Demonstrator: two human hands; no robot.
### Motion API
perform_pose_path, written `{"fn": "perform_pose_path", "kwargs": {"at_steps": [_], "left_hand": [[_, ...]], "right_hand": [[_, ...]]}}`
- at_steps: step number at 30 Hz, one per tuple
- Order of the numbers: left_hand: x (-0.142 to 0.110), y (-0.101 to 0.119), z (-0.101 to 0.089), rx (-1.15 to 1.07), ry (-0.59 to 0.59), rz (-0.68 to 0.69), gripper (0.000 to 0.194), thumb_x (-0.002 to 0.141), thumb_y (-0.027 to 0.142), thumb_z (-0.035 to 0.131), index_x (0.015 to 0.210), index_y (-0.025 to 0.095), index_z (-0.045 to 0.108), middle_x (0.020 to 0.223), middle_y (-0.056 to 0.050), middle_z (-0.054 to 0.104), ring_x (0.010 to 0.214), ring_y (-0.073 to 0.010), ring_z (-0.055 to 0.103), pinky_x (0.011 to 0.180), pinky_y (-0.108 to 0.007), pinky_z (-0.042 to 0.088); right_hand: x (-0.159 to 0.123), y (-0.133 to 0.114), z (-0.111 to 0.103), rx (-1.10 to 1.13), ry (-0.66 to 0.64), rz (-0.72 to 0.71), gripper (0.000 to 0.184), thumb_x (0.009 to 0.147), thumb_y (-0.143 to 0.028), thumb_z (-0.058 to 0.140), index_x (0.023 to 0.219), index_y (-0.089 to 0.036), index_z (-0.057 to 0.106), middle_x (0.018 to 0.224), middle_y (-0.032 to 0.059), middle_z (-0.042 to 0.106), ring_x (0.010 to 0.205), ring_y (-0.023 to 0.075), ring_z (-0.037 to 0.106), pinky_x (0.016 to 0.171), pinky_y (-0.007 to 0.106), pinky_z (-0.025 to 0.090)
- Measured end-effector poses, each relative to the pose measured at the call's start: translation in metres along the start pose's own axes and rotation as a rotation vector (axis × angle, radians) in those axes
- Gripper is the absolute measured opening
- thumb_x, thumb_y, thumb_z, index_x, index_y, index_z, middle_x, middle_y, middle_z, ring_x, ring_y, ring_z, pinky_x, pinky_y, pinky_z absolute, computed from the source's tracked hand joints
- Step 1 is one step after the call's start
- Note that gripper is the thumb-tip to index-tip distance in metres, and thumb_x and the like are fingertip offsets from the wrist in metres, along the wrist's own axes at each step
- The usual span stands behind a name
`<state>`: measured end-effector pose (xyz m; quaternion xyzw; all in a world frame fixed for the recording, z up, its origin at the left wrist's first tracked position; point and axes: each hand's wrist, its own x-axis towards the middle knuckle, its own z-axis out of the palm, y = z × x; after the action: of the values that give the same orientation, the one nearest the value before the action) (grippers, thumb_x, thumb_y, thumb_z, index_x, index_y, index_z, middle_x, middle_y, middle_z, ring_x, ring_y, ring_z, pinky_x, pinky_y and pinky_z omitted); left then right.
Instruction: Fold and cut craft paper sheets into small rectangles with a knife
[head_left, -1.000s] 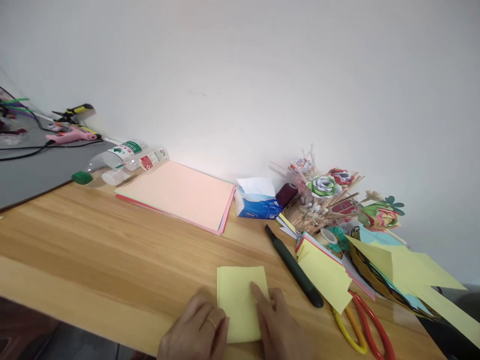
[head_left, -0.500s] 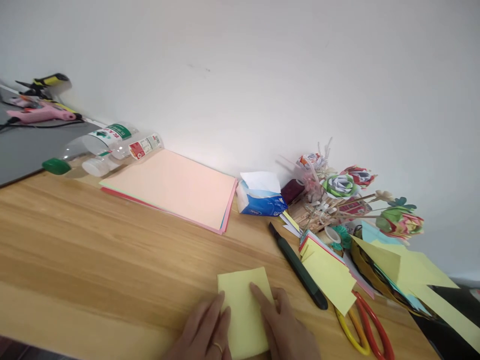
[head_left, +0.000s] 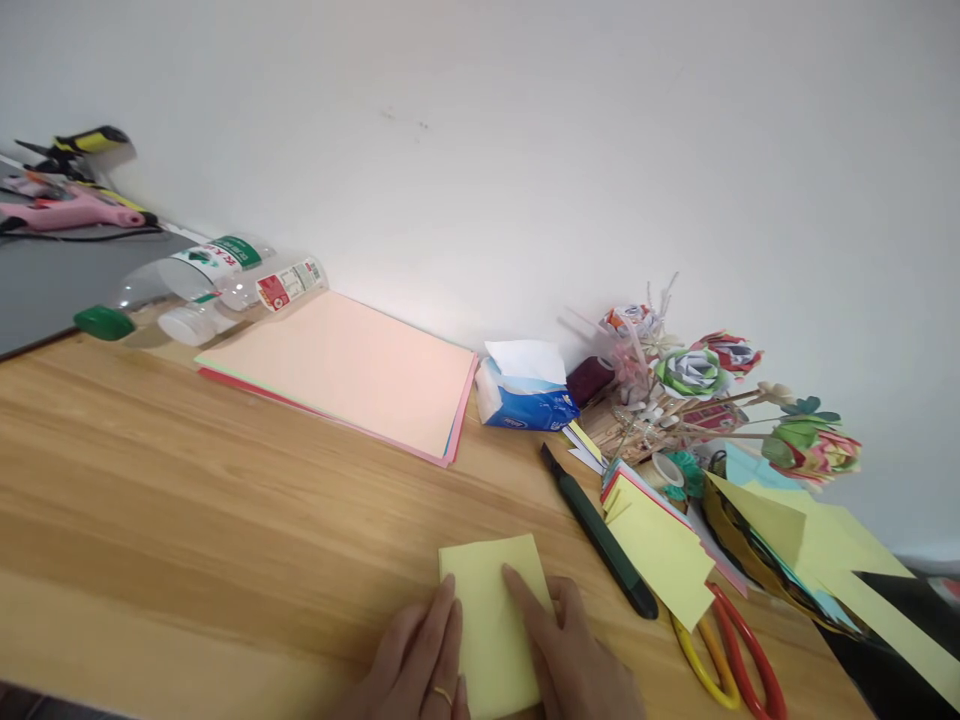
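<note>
Head-worn view, forward and down across table (head_left: 225, 520) toward wall (head_left: 480, 180).

Desk (head_left: 247, 490): light brown, streaked with darker wood grain; paper piece (head_left: 496, 625) at the near edge, plain pale yellow; paper stack (head_left: 352, 370) along the far edge, peach on top, red, pink, green and blue slivers showing at its margins; tissue pack (head_left: 529, 402) at the far edge, blue and white; green-capped bottle (head_left: 154, 285) toward the far left corner, clear, green-and-white label; white-capped bottle (head_left: 238, 292) beside it, clear, red-and-white label; cutter (head_left: 604, 540) toward the right edge, dark green (tip nearer black); scissors (head_left: 750, 650) nearest the right edge, one handle red, the other yellow and orange.
</note>
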<state>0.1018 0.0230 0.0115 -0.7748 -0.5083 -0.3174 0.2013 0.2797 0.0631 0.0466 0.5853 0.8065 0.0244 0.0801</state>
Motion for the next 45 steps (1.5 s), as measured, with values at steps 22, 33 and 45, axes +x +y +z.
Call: {"fn": "perform_pose_path", "kwargs": {"at_steps": [22, 33, 45], "left_hand": [[-0.012, -0.010, 0.005, -0.020, -0.067, 0.163, 0.030, 0.087, 0.029, 0.048, 0.104, 0.010, 0.065, 0.106, -0.009, 0.069, 0.093, -0.0202, 0.064, 0.076, -0.028, 0.048], [0.100, -0.026, -0.012, -0.340, -0.903, -0.292, 0.041, 0.071, 0.022, 0.066, 0.110, 0.011, 0.058, 0.118, -0.018, 0.056, 0.112, -0.0337, 0.050, 0.083, -0.042, 0.044], [0.089, -0.041, 0.009, -0.921, -0.862, -0.461, 0.022, 0.063, 0.033, 0.057, 0.064, 0.020, 0.040, 0.064, 0.005, 0.047, 0.062, -0.0128, 0.048, 0.056, -0.023, 0.035]], "right_hand": [[-0.013, -0.004, 0.031, 0.337, 0.280, 0.208, 0.045, 0.092, -0.037, 0.034, 0.133, -0.022, 0.046, 0.108, 0.0075, 0.063, 0.067, 0.0180, 0.068, 0.049, 0.027, 0.052], [-0.010, -0.013, 0.013, 0.384, 0.242, 0.208, 0.043, 0.088, -0.025, 0.037, 0.129, -0.016, 0.051, 0.108, 0.0089, 0.064, 0.073, 0.0219, 0.068, 0.054, 0.031, 0.052], [-0.010, 0.005, 0.015, 1.031, 0.517, 0.228, 0.045, 0.078, -0.035, 0.055, 0.118, -0.017, 0.059, 0.089, 0.0054, 0.063, 0.073, 0.0184, 0.060, 0.063, 0.029, 0.049]]}}
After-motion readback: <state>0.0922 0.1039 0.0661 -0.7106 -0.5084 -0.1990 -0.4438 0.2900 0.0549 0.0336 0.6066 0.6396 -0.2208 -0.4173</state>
